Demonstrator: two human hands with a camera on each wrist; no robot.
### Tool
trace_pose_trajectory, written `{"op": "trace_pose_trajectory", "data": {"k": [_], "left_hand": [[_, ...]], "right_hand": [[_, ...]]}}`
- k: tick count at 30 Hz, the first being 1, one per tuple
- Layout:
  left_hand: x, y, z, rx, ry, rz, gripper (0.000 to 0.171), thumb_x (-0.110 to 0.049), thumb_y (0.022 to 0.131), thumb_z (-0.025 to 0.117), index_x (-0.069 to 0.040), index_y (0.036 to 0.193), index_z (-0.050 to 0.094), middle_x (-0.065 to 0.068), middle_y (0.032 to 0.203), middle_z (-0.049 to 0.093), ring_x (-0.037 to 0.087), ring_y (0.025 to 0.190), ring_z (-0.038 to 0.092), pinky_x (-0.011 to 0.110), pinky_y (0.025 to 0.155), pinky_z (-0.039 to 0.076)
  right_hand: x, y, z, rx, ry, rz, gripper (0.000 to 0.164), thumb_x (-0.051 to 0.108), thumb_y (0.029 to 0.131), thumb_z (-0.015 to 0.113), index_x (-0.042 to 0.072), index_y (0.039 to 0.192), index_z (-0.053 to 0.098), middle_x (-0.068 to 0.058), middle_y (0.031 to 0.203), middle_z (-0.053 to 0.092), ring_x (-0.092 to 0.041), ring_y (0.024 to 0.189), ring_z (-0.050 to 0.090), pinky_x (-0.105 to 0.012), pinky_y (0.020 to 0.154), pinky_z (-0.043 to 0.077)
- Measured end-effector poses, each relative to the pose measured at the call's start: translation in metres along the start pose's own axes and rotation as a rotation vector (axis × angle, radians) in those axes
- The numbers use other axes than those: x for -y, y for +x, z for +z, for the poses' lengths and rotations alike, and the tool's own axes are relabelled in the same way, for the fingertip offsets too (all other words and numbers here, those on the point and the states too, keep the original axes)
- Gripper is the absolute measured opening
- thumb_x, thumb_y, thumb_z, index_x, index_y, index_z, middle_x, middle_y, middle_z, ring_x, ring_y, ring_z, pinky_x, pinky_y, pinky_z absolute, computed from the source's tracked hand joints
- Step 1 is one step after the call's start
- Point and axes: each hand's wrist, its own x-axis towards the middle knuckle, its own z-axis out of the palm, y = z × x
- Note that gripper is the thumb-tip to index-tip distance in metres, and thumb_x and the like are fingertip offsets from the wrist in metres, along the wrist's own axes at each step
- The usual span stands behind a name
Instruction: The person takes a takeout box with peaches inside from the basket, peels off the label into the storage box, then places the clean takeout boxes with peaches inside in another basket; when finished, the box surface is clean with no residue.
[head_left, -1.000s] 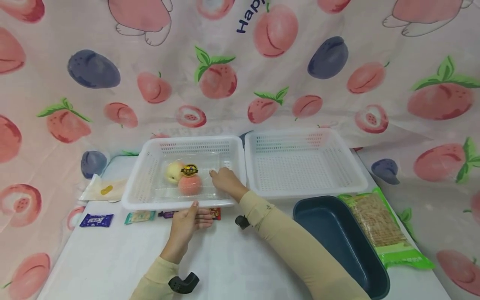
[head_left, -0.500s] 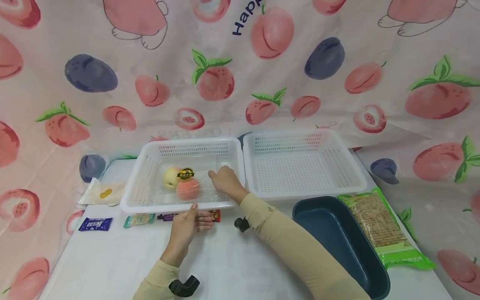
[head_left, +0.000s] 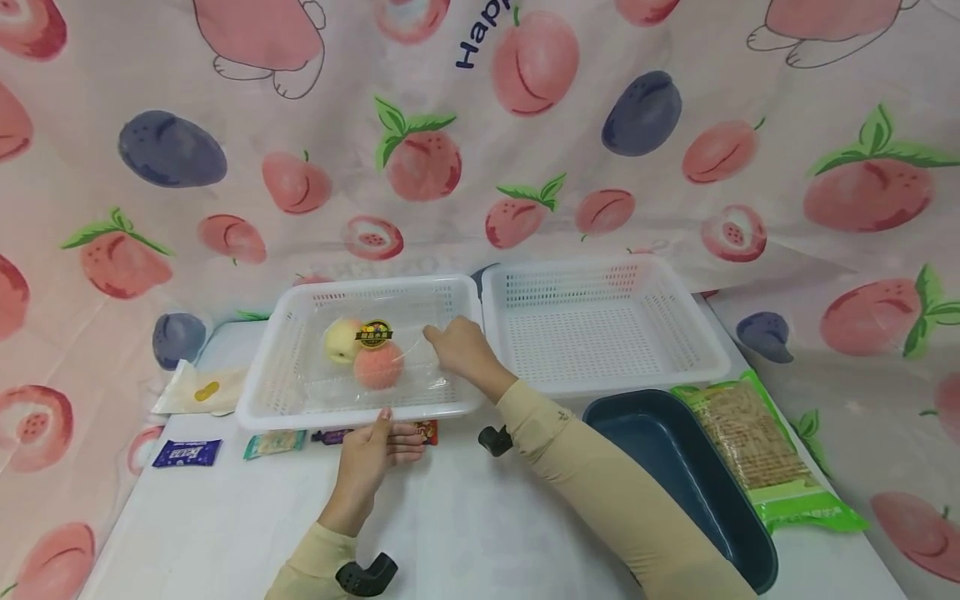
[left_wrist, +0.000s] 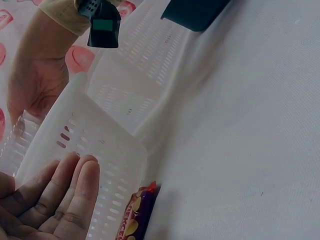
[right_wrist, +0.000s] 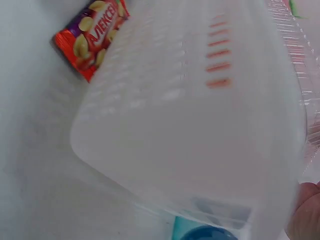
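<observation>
In the left white basket lies a clear plastic fruit box with a black-and-gold label. A yellowish peach and a pink peach show through it. My right hand pinches the box's right end; the left wrist view shows that hand over the basket's far side. At the basket's front rim is my left hand, its thumb by the rim and its fingers straight along the outside. Those fingers appear before the perforated wall in the left wrist view.
A second white basket stands right of the first. Nearer are a dark blue tray and a green noodle-like bag. Snack packets, including a purple one, a teal one and a red-and-purple bar, lie before the left basket.
My right hand has risen slightly, and the right end of the fruit box is lifted a little with it. My left hand keeps its place at the front rim.
</observation>
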Motion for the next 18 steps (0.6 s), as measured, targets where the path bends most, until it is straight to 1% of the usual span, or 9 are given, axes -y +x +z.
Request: {"op": "trace_pose_trajectory", "data": {"k": [4, 8, 11, 15, 18], "left_hand": [[0.001, 0.000, 0.000, 0.003, -0.002, 0.003, 0.063, -0.034, 0.116, 0.034, 0.017, 0.109, 0.070, 0.026, 0.101, 0.078, 0.019, 0.081, 0.079, 0.031, 0.075, 0.067], [0.000, 0.000, 0.001, 0.005, 0.002, -0.004, 0.061, -0.033, 0.116, 0.034, 0.016, 0.109, 0.071, 0.025, 0.101, 0.078, 0.019, 0.082, 0.079, 0.031, 0.076, 0.067], [0.000, 0.000, 0.001, 0.007, 0.001, -0.005, 0.061, -0.032, 0.116, 0.034, 0.017, 0.110, 0.070, 0.025, 0.101, 0.078, 0.018, 0.082, 0.078, 0.031, 0.076, 0.067], [0.000, 0.000, 0.001, 0.003, -0.007, -0.006, 0.061, -0.032, 0.116, 0.034, 0.017, 0.110, 0.070, 0.026, 0.102, 0.078, 0.019, 0.081, 0.079, 0.031, 0.076, 0.067], [0.000, -0.001, 0.001, 0.000, -0.011, -0.007, 0.060, -0.030, 0.116, 0.034, 0.017, 0.109, 0.070, 0.025, 0.101, 0.078, 0.020, 0.082, 0.079, 0.031, 0.075, 0.067]], "right_hand": [[-0.002, -0.002, -0.011, -0.006, 0.034, -0.011, 0.043, 0.039, 0.106, 0.055, 0.005, 0.080, 0.063, -0.004, 0.071, 0.062, -0.015, 0.063, 0.060, -0.024, 0.056, 0.046], [-0.003, -0.006, -0.023, -0.019, 0.068, -0.015, 0.045, 0.039, 0.106, 0.056, 0.002, 0.083, 0.067, -0.006, 0.071, 0.067, -0.016, 0.062, 0.065, -0.023, 0.054, 0.047], [-0.003, -0.011, -0.033, -0.025, 0.098, -0.010, 0.042, 0.040, 0.106, 0.056, 0.002, 0.090, 0.065, -0.008, 0.079, 0.068, -0.017, 0.066, 0.067, -0.024, 0.055, 0.048], [-0.006, -0.018, -0.045, -0.028, 0.138, 0.000, 0.042, 0.041, 0.106, 0.057, -0.001, 0.102, 0.063, -0.010, 0.087, 0.065, -0.019, 0.074, 0.067, -0.025, 0.060, 0.049], [-0.010, -0.024, -0.054, -0.039, 0.144, 0.002, 0.043, 0.041, 0.106, 0.057, -0.001, 0.104, 0.064, -0.010, 0.087, 0.064, -0.019, 0.078, 0.064, -0.027, 0.063, 0.048]]}}
